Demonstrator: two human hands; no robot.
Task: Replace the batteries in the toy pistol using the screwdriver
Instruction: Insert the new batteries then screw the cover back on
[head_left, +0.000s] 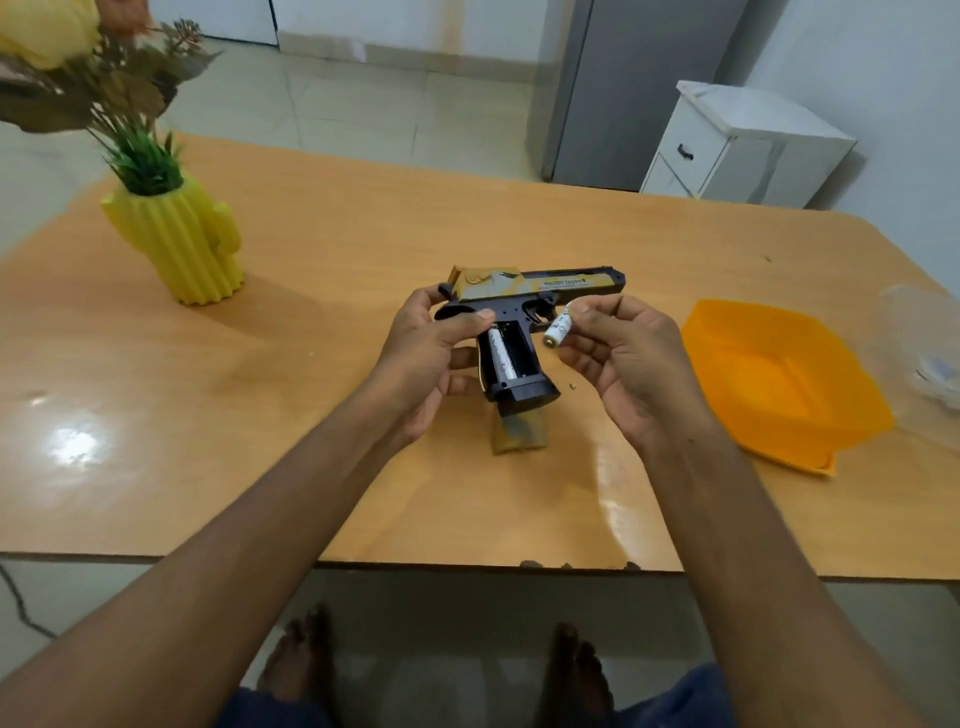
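Note:
My left hand (426, 358) grips the black and yellow toy pistol (540, 288) by the back of its grip, above the table. The grip's battery bay (511, 356) faces me, uncovered, with one white battery (501, 356) lying in its left slot; the right slot is bare. Between thumb and fingers of my right hand (623, 358) is pinched a second white battery (560, 326), just right of the bay. The grip's cover plate (519, 434) lies on the table below the pistol. A tiny dark screw (572, 386) lies beside it. No screwdriver is in view.
A wooden table (363, 467) bears a yellow cactus-shaped vase (182, 244) with flowers at the far left and an orange plastic bowl (779, 384) at the right. A clear container (930, 353) sits at the right edge. My bare feet show below the front edge.

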